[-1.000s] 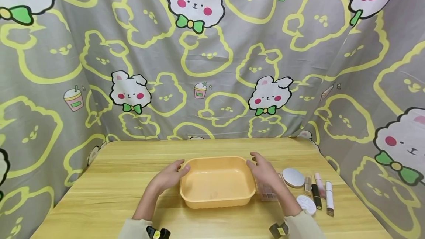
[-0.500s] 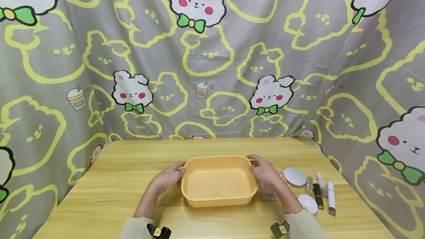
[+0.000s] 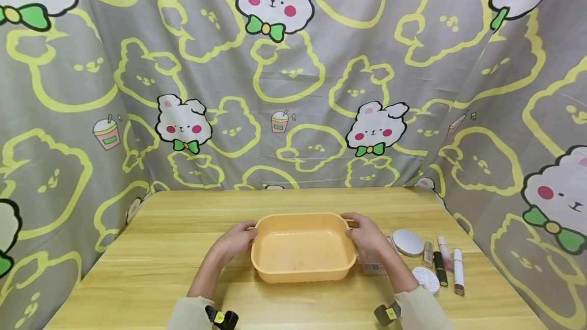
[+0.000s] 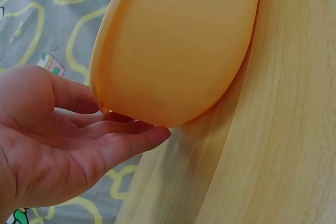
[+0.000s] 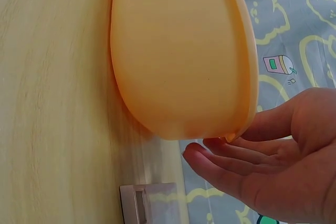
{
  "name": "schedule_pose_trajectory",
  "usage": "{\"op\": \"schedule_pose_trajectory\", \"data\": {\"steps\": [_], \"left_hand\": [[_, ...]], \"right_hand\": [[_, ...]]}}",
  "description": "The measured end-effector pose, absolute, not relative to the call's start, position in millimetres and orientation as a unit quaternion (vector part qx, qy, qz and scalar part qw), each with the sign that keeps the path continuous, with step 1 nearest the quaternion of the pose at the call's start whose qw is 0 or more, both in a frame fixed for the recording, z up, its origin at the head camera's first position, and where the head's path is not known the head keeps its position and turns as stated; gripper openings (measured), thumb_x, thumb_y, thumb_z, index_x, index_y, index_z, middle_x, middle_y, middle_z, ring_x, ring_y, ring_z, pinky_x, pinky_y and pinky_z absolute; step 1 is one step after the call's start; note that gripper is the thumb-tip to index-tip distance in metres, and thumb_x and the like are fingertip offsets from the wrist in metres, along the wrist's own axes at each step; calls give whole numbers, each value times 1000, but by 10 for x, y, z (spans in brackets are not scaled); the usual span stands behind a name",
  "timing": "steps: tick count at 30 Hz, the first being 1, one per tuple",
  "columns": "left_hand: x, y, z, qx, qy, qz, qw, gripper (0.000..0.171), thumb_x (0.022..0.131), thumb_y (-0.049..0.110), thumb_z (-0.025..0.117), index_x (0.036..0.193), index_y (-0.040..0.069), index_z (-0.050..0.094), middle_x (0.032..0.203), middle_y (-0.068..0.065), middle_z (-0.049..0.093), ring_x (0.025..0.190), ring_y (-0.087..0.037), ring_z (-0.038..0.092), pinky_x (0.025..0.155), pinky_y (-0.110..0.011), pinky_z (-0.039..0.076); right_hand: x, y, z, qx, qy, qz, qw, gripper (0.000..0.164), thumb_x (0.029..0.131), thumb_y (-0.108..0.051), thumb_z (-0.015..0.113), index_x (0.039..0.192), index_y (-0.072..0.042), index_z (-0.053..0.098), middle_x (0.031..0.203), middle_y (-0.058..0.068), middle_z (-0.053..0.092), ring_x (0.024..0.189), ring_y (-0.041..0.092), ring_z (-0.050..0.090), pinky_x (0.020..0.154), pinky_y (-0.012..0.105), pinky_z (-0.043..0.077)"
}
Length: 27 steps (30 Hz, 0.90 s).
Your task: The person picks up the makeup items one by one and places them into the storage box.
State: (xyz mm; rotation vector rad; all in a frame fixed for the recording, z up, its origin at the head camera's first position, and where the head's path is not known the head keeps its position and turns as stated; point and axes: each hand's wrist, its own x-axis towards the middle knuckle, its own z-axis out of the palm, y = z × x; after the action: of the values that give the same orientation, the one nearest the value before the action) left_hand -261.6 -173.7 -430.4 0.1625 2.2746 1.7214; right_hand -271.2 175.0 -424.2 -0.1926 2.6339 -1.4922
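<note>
A yellow-orange plastic basin [image 3: 302, 253], with nothing inside, sits on the wooden table in the middle of the head view. My left hand [image 3: 235, 243] holds its left end, the thumb at the rim and the other fingers under it, as the left wrist view shows. At the opposite end, my right hand [image 3: 368, 238] grips the rim in the same way. Curved fingers [image 5: 210, 169] lie beneath the lip in the right wrist view. Close to the right hand is a clear-lidded makeup palette [image 3: 372, 265], partly hidden by the hand and forearm.
Right of the right forearm lie a round silver compact [image 3: 408, 243], a white round case [image 3: 426, 280] and several slim cosmetic tubes, among them a black one [image 3: 440, 269] and a white one [image 3: 458, 271]. A patterned curtain [image 3: 312, 80] encloses the wooden table [image 3: 169, 253].
Both hands have come in against the basin's two ends, and the thumbs have settled at its rim. The basin and cosmetics keep their places, apart from a slight shift of the view.
</note>
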Motion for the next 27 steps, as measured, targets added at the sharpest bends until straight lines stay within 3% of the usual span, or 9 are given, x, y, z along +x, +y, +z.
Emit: {"op": "schedule_pose_trajectory", "data": {"steps": [11, 17, 27], "left_hand": [[-2646, -1721, -4299, 36, 789, 599, 132, 41, 107, 10, 38, 142, -10, 46, 128, -23, 62, 115, -28, 62, 95, -46, 56], [-2666, -1700, -4310, 34, 784, 606, 127, 37, 106, 8, 39, 136, -10, 52, 117, -22, 64, 103, -25, 63, 87, -40, 57], [-2662, -1688, -4313, 31, 785, 606, 123, 38, 107, 10, 40, 136, -9, 54, 121, -24, 62, 106, -28, 65, 89, -43, 57]], "right_hand": [[-2717, 1748, -4221, -64, 867, -491, 57, 48, 95, 3, 56, 143, 5, 51, 137, 35, 56, 125, 46, 58, 90, 46, 59], [-2723, 1755, -4205, -60, 866, -493, 60, 48, 96, 2, 56, 144, 3, 51, 139, 34, 55, 126, 46, 57, 90, 46, 59], [-2734, 1755, -4209, -57, 862, -500, 64, 48, 97, 2, 55, 145, 4, 50, 139, 35, 55, 125, 46, 59, 89, 45, 59]]}}
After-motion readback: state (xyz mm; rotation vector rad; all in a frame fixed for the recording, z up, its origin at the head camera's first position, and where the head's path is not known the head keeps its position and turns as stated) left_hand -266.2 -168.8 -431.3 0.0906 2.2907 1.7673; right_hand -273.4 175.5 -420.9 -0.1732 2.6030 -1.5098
